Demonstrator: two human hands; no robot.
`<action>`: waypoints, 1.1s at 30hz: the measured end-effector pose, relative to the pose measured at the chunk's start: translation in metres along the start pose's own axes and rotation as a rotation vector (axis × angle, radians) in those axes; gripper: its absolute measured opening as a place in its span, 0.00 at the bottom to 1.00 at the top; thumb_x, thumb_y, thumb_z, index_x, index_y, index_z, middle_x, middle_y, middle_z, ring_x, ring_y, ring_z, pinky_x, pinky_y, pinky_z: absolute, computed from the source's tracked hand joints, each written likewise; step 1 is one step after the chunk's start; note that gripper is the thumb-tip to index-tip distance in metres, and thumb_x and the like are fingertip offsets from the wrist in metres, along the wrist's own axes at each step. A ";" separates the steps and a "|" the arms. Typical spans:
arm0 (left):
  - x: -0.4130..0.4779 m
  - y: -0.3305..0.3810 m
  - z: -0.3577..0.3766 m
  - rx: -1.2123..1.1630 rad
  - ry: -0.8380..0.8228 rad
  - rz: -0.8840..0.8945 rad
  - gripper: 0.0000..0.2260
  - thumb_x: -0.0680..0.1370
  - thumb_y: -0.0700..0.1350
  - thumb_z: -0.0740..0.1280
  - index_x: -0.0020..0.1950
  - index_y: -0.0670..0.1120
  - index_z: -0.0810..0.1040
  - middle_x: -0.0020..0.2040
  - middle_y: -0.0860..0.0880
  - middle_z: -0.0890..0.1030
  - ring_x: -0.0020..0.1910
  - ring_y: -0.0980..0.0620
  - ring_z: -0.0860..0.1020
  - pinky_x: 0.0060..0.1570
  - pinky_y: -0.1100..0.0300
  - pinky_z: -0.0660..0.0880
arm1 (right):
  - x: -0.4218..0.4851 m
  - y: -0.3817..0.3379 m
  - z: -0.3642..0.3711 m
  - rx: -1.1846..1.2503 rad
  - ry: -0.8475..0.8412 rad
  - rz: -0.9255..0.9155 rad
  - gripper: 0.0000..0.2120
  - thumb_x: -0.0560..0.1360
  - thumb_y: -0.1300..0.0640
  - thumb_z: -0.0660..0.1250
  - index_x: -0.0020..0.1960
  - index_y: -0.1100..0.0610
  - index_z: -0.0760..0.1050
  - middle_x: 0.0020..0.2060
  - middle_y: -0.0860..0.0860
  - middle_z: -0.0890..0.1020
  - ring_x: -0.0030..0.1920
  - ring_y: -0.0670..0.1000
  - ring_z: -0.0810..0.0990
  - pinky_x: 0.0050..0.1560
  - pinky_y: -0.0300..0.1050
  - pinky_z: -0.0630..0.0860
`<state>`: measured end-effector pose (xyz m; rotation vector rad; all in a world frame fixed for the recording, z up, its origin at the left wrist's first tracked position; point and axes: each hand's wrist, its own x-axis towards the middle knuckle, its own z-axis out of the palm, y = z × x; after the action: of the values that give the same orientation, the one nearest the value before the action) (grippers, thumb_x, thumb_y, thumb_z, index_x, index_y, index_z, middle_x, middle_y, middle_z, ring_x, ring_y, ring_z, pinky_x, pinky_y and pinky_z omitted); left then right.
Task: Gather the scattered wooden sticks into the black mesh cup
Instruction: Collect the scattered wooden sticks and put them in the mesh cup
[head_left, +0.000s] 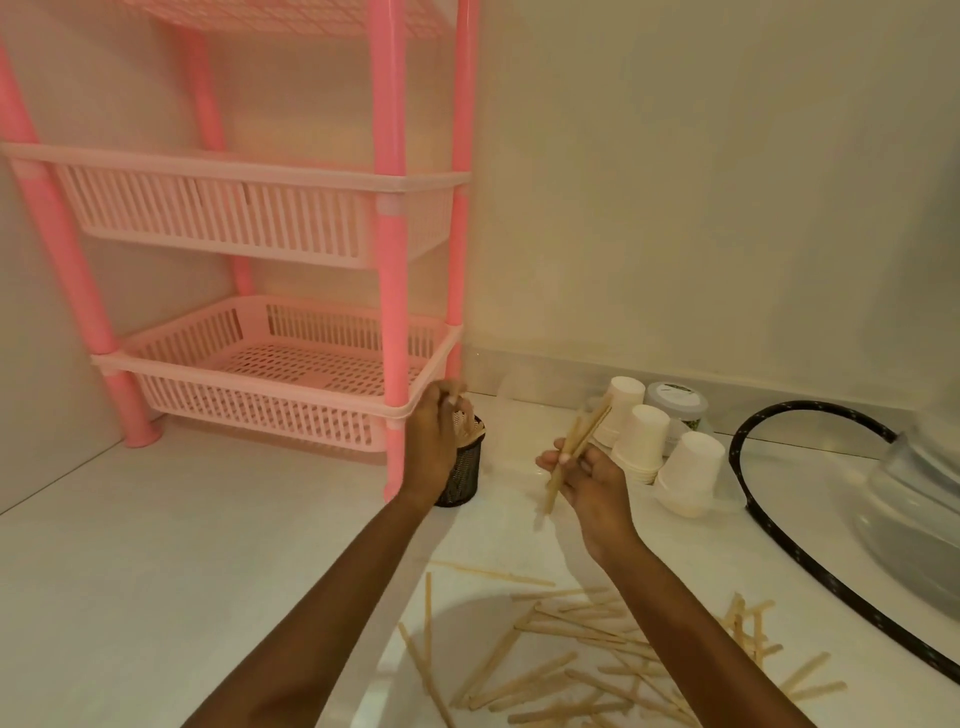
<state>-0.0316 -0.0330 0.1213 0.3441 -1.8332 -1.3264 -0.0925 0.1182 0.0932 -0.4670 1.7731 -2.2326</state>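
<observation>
The black mesh cup (466, 474) stands on the white counter beside the pink rack's front leg, with sticks showing at its rim. My left hand (435, 441) is over and in front of the cup, fingers curled at its mouth; what it holds is blurred. My right hand (587, 480) is to the right of the cup and grips a small bundle of wooden sticks (574, 449) that point up and away. Several scattered wooden sticks (571, 660) lie on the counter near the front, under my forearms.
A pink plastic rack (291, 364) with slatted baskets stands at the back left. White paper cups (688, 470) lie stacked on their sides at right, next to a lidded jar (675, 402). A black hoop (779, 525) and a clear bowl (919, 519) fill the right edge.
</observation>
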 end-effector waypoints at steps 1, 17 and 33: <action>0.007 0.002 -0.001 -0.021 0.047 -0.001 0.09 0.81 0.32 0.52 0.51 0.38 0.71 0.41 0.45 0.75 0.43 0.57 0.76 0.50 0.67 0.72 | 0.005 -0.004 0.009 0.008 -0.016 -0.003 0.06 0.77 0.67 0.58 0.48 0.59 0.72 0.39 0.54 0.79 0.45 0.52 0.79 0.51 0.45 0.74; 0.031 -0.032 -0.001 0.107 0.063 -0.026 0.13 0.79 0.29 0.52 0.60 0.38 0.68 0.51 0.41 0.78 0.49 0.48 0.75 0.53 0.50 0.74 | 0.066 0.014 0.097 -0.322 0.026 -0.114 0.07 0.77 0.66 0.58 0.52 0.67 0.73 0.51 0.63 0.82 0.53 0.59 0.80 0.54 0.48 0.74; 0.025 -0.050 -0.005 0.276 -0.130 0.028 0.13 0.80 0.36 0.57 0.62 0.37 0.76 0.57 0.40 0.80 0.56 0.45 0.78 0.59 0.60 0.72 | 0.060 0.026 0.092 -0.556 -0.177 -0.365 0.25 0.79 0.63 0.56 0.73 0.54 0.53 0.67 0.53 0.68 0.64 0.45 0.70 0.61 0.32 0.66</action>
<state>-0.0553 -0.0726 0.0890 0.3830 -2.1283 -1.0994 -0.1105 0.0067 0.0924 -1.1405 2.3471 -1.7838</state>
